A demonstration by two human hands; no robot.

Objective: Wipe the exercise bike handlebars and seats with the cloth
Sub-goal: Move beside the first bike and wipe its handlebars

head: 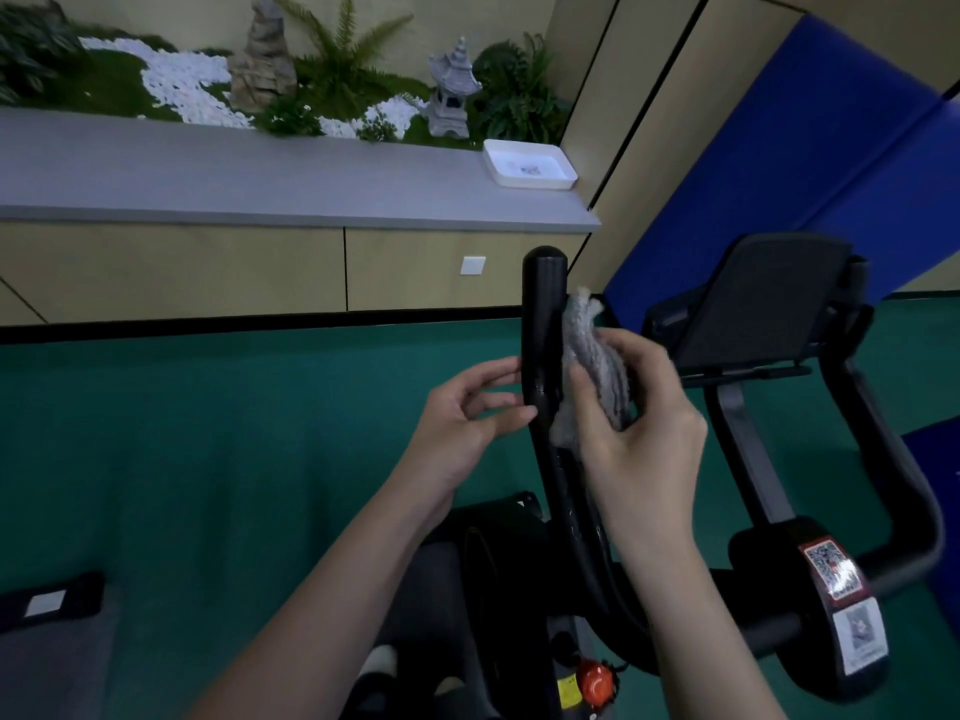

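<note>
Forearms reach up past the bike frame [571, 553] to the upright handlebar [543, 314], with the cloth [597, 356] pressed to its side.
The right hand [639, 423] grips the bunched grey cloth against the bar's right face, likely to rub along it. The left hand [467, 413], fingers loosely straight and holding nothing, touches the opposite side, seemingly steadying the bar against that push.

Both bare forearms rise from the 6 o'clock edge. The left forearm [337, 589] slants toward 1 o'clock, and the left hand [467, 413] is relaxed, its fingers reaching toward 3 o'clock. The right forearm [675, 589] leans toward 11 o'clock. The right hand [641, 423], at the left hand's 3 o'clock, curls its fingers round a cloth [597, 356].
</note>
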